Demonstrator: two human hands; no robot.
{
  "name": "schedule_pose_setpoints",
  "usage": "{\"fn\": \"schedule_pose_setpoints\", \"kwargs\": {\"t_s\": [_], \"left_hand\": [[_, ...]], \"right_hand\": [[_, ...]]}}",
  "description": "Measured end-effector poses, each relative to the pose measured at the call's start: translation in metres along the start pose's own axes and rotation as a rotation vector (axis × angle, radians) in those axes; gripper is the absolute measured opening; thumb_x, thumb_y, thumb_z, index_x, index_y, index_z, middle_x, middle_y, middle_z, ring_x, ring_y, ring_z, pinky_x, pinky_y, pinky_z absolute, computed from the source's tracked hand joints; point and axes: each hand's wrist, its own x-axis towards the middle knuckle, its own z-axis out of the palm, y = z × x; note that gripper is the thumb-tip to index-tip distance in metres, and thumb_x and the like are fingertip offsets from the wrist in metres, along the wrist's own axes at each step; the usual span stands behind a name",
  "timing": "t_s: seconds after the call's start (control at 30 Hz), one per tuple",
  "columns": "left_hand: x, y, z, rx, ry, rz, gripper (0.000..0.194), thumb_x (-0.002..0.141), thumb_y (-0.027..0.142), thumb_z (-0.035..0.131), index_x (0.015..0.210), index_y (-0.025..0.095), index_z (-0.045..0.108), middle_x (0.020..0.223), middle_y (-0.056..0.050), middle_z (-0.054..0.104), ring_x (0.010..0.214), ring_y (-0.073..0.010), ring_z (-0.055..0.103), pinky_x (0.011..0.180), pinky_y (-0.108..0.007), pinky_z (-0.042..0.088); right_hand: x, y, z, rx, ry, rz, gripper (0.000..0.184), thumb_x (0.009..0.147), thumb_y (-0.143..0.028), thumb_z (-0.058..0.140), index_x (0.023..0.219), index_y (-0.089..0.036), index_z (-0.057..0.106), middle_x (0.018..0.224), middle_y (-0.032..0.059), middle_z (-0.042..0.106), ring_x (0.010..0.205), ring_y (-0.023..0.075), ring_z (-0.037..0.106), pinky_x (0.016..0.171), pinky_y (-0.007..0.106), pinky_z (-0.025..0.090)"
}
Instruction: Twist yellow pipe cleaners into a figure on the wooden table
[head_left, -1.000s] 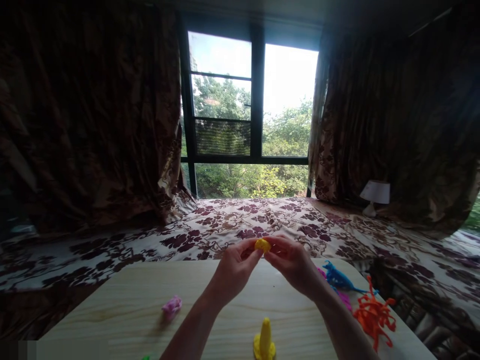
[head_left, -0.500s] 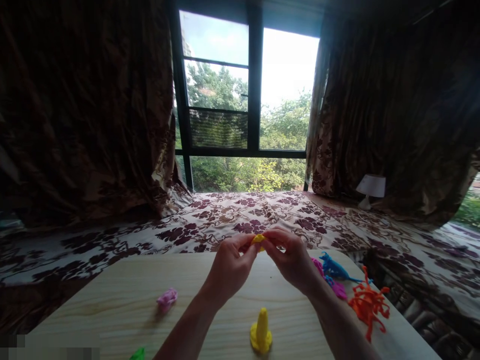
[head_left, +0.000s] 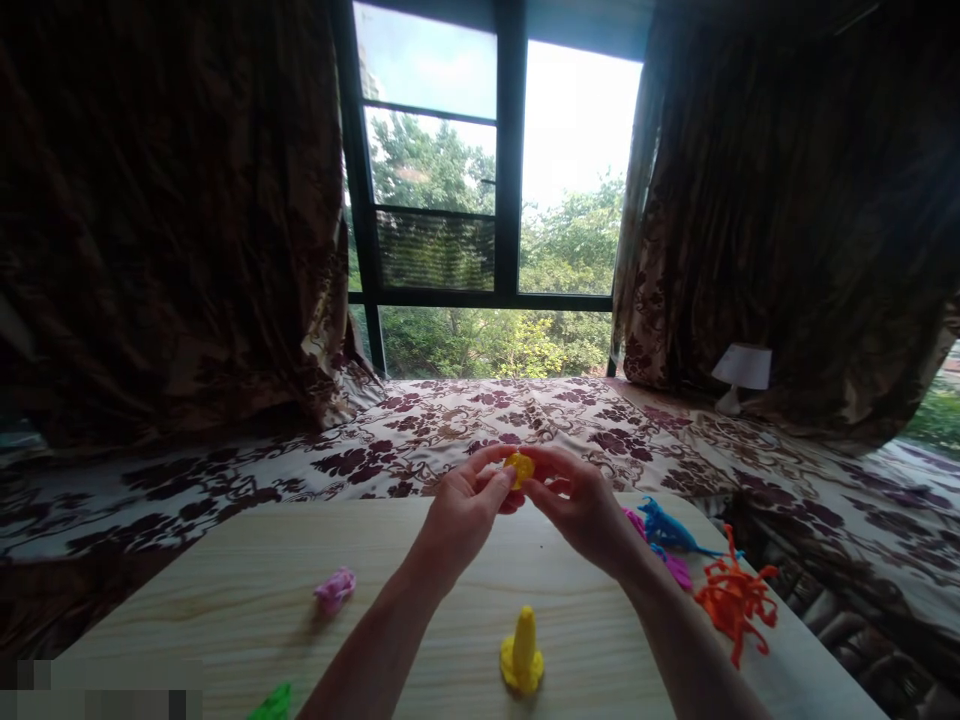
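Between the fingertips of both hands is a small flattened piece of yellow modelling clay (head_left: 519, 470), held up above the far edge of the table. My left hand (head_left: 469, 505) pinches it from the left with thumb and fingers. From the right, my right hand (head_left: 574, 505) grips its other side. Below them a yellow clay figure (head_left: 523, 652), an upright cone on a lobed flat base, stands on the table between my forearms.
On the pale wooden table (head_left: 442, 660) lie a pink clay lump (head_left: 335, 590) to the left and a green piece (head_left: 271, 703) at the near edge. To the right sit a blue clay shape (head_left: 667, 527), magenta pieces (head_left: 677, 571) and an orange many-stranded shape (head_left: 739, 600).
The yellow piece has been turned and shows a rounder, flatter face. Both hands are slightly higher in view, and the camera has tilted down a little, showing more of the green piece.
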Motion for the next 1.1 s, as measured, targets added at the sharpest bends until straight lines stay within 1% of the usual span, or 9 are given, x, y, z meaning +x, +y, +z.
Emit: {"fn": "schedule_pose_setpoints", "kwargs": {"t_s": [0.17, 0.3, 0.43, 0.6, 0.67, 0.77, 0.97, 1.03, 1.1], "left_hand": [[-0.001, -0.001, -0.006, 0.018, -0.104, 0.071, 0.017, 0.074, 0.027, 0.06, 0.087, 0.02, 0.051, 0.071, 0.001, 0.066, 0.073, -0.0127, 0.06, 0.07, -0.026, 0.045], [-0.001, -0.001, -0.008, 0.069, -0.128, 0.118, 0.021, 0.076, 0.03, 0.057, 0.095, 0.021, 0.054, 0.079, -0.001, 0.068, 0.077, -0.0133, 0.059, 0.073, -0.027, 0.044], [-0.005, 0.004, -0.009, 0.279, -0.112, 0.188, 0.025, 0.078, 0.033, 0.054, 0.097, 0.02, 0.062, 0.089, -0.004, 0.066, 0.083, -0.0173, 0.06, 0.075, -0.03, 0.045], [-0.006, 0.007, -0.01, 0.36, -0.109, 0.207, 0.027, 0.078, 0.034, 0.052, 0.1, 0.022, 0.063, 0.084, -0.003, 0.067, 0.079, -0.0178, 0.06, 0.071, -0.028, 0.047], [-0.007, 0.005, -0.01, 0.43, -0.075, 0.239, 0.025, 0.079, 0.033, 0.049, 0.096, 0.022, 0.064, 0.08, -0.002, 0.066, 0.075, -0.0173, 0.06, 0.067, -0.028, 0.046], [-0.008, 0.003, -0.008, 0.573, 0.056, 0.321, 0.02, 0.079, 0.027, 0.048, 0.089, 0.022, 0.064, 0.073, -0.001, 0.063, 0.07, -0.0162, 0.058, 0.065, -0.027, 0.044], [-0.013, -0.005, 0.007, 0.878, 0.254, 0.442, 0.011, 0.077, 0.018, 0.048, 0.073, 0.02, 0.057, 0.07, -0.001, 0.058, 0.069, -0.0159, 0.054, 0.065, -0.027, 0.041], [-0.012, -0.009, 0.011, 0.874, 0.3, 0.443, 0.011, 0.077, 0.018, 0.046, 0.075, 0.02, 0.057, 0.073, -0.002, 0.059, 0.071, -0.016, 0.054, 0.066, -0.028, 0.041], [-0.008, -0.012, 0.012, 0.734, 0.315, 0.411, 0.012, 0.078, 0.022, 0.048, 0.081, 0.019, 0.059, 0.079, -0.002, 0.061, 0.073, -0.0158, 0.055, 0.069, -0.029, 0.042]], "right_hand": [[0.0, -0.002, 0.001, 0.009, -0.015, -0.009, 0.027, 0.079, -0.015, 0.055, 0.105, -0.021, 0.058, 0.094, 0.0027, 0.056, 0.082, 0.0143, 0.058, 0.062, 0.023, 0.052], [0.001, 0.001, -0.001, -0.024, 0.001, -0.007, 0.019, 0.081, -0.018, 0.053, 0.097, -0.022, 0.061, 0.091, 0.0018, 0.057, 0.078, 0.0133, 0.058, 0.061, 0.023, 0.051], [0.001, 0.002, -0.001, -0.079, 0.008, -0.039, 0.02, 0.079, -0.014, 0.054, 0.097, -0.022, 0.061, 0.089, 0.0012, 0.057, 0.076, 0.0126, 0.058, 0.06, 0.023, 0.05], [-0.002, 0.0, 0.003, -0.127, -0.03, -0.061, 0.021, 0.08, -0.013, 0.052, 0.096, -0.021, 0.061, 0.087, 0.0013, 0.059, 0.073, 0.0125, 0.057, 0.058, 0.022, 0.048], [-0.003, 0.0, 0.007, -0.163, 0.006, -0.069, 0.018, 0.079, -0.012, 0.051, 0.092, -0.021, 0.062, 0.083, 0.0009, 0.059, 0.07, 0.0124, 0.056, 0.06, 0.023, 0.047], [-0.004, -0.001, 0.013, -0.236, 0.106, -0.066, 0.016, 0.078, -0.01, 0.052, 0.087, -0.02, 0.06, 0.077, 0.0004, 0.059, 0.068, 0.0133, 0.055, 0.063, 0.025, 0.045], [-0.009, -0.005, 0.025, -0.465, 0.226, -0.035, 0.009, 0.075, -0.011, 0.052, 0.076, -0.02, 0.056, 0.071, 0.0013, 0.057, 0.067, 0.0159, 0.053, 0.061, 0.027, 0.042], [-0.008, -0.004, 0.024, -0.492, 0.25, -0.037, 0.01, 0.076, -0.011, 0.051, 0.077, -0.02, 0.056, 0.074, 0.0025, 0.058, 0.072, 0.0171, 0.054, 0.064, 0.028, 0.042], [-0.006, -0.002, 0.02, -0.426, 0.229, -0.033, 0.014, 0.078, -0.011, 0.05, 0.084, -0.02, 0.058, 0.081, 0.0035, 0.06, 0.076, 0.017, 0.055, 0.068, 0.029, 0.044]]}}
